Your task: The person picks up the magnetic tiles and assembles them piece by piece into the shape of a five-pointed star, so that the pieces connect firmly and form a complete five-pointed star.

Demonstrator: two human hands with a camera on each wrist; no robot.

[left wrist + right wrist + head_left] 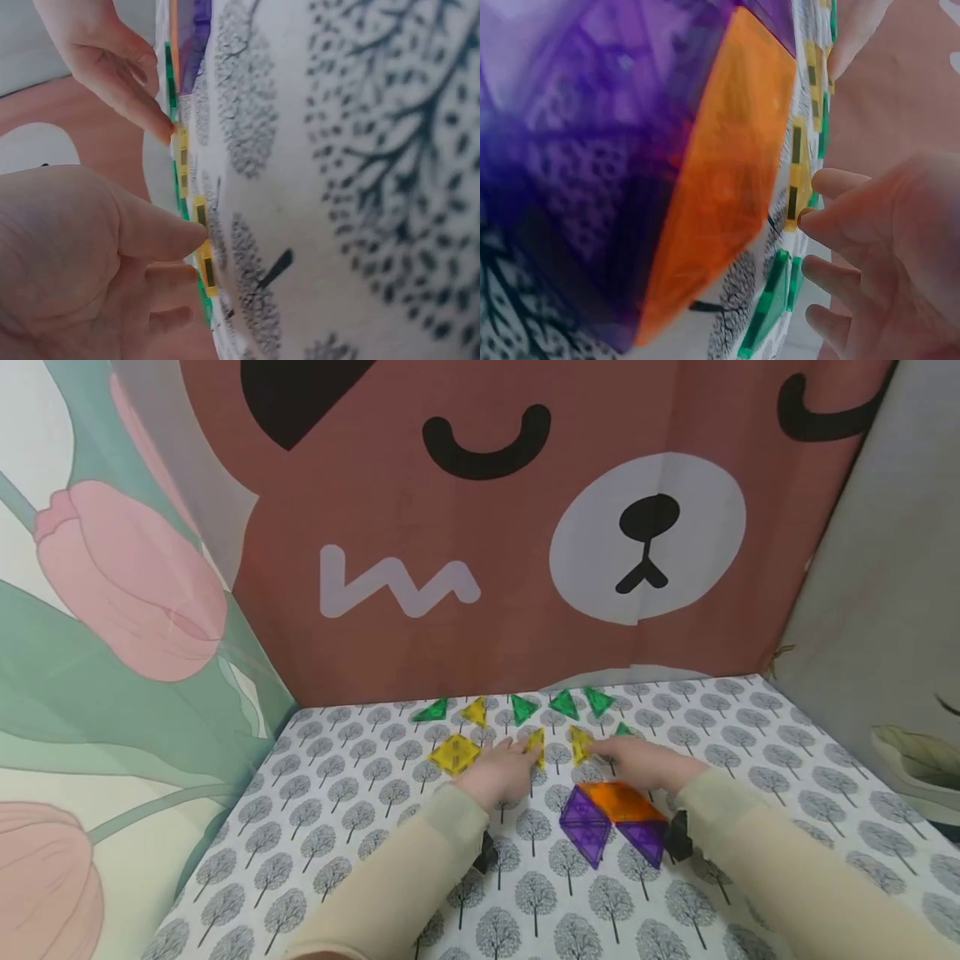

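Translucent triangular magnetic tiles lie on a tree-print cloth. My left hand (504, 772) pinches one yellow tile (536, 747); in the left wrist view the thumb (176, 238) covers part of its edge, and the index finger is mostly hidden. Beyond a narrow gap lies another yellow tile (581, 744). My right hand (648, 762) touches that tile's right side with loosely extended fingertips. Left of the left hand, yellow tiles form a diamond (454, 754). Nearer me, purple tiles (585, 827) and an orange piece (622, 802) lie joined, close to the right wrist.
Along the back lie several green tiles (564, 704) and a yellow tile (476, 711). A small green tile (624, 728) shows behind the right hand. A bear-print curtain (405, 660) rises behind the cloth-covered surface (525, 902). A flower-print drape (135, 710) hangs at left.
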